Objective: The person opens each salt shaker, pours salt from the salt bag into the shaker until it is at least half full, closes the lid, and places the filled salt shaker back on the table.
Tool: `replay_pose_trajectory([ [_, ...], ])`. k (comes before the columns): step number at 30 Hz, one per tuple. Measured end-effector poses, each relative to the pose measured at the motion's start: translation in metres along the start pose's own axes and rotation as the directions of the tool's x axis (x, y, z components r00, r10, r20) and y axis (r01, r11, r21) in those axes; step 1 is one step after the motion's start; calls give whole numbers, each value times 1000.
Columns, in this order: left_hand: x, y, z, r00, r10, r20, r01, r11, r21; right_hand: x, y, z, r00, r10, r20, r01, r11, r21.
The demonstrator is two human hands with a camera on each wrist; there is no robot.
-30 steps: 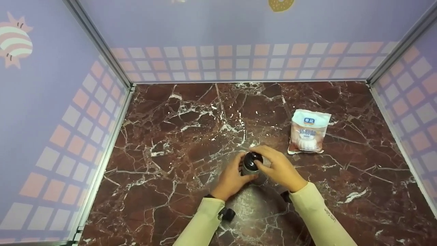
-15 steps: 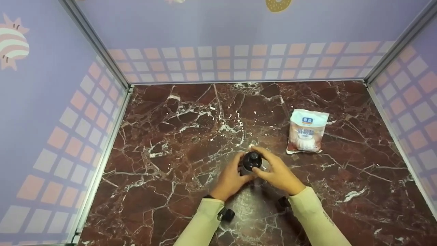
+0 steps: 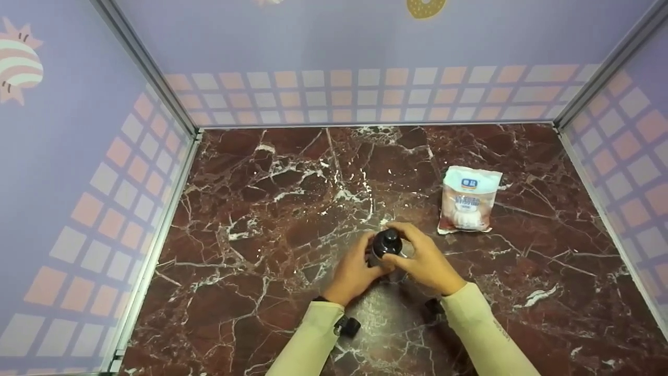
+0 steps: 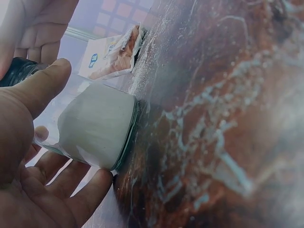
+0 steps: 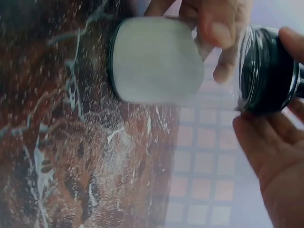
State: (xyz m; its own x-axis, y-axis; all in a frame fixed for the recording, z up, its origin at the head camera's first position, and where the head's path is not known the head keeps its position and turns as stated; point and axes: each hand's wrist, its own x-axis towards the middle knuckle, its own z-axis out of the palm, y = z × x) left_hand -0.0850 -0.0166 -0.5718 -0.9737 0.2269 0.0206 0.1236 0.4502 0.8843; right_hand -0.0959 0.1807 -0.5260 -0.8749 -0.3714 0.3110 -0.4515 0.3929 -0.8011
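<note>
A clear glass jar stands on the marbled table, filled partway with white powder. My left hand holds the jar, its fingers and thumb curled around the glass. On the jar's mouth sits a black lid with a knob on top. My right hand grips this lid between thumb and fingers. In the right wrist view the lid is level with the jar's rim. Part of the jar is hidden behind the hands in the head view.
A white and brown printed packet lies to the right, beyond the right hand. White specks are scattered on the marbled tabletop. Purple panels with a checked band enclose the back and sides.
The black lid was tilted with its knob out of sight a second ago. Now it stands upright, its knob showing on top. The left hand still holds the jar.
</note>
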Motion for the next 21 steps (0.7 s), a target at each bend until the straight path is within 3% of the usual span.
replay_pose_trajectory([
  [4,0,1,0,1000,0,22,1,1000,-14,-1,2,-5,997,-47,63,39,991,124],
  [7,0,2,0,1000,6,25,-6,1000,-13,2,-3,-10,995,-89,43,76,967,243],
  [9,1,3,-1,1000,8,22,-7,1000,-16,6,-6,-15,994,-104,23,94,958,270],
  [11,1,3,-1,1000,-3,20,4,1000,-13,9,-7,-18,995,-94,17,88,970,227],
  [14,1,3,-1,999,-25,21,25,1000,8,8,-2,-19,995,-55,78,42,986,161],
  [18,1,3,-1,999,-35,20,34,999,38,2,6,-13,987,-27,157,2,987,160],
  [21,0,2,-1,999,-32,15,32,999,33,1,8,-8,989,-26,144,7,991,131],
])
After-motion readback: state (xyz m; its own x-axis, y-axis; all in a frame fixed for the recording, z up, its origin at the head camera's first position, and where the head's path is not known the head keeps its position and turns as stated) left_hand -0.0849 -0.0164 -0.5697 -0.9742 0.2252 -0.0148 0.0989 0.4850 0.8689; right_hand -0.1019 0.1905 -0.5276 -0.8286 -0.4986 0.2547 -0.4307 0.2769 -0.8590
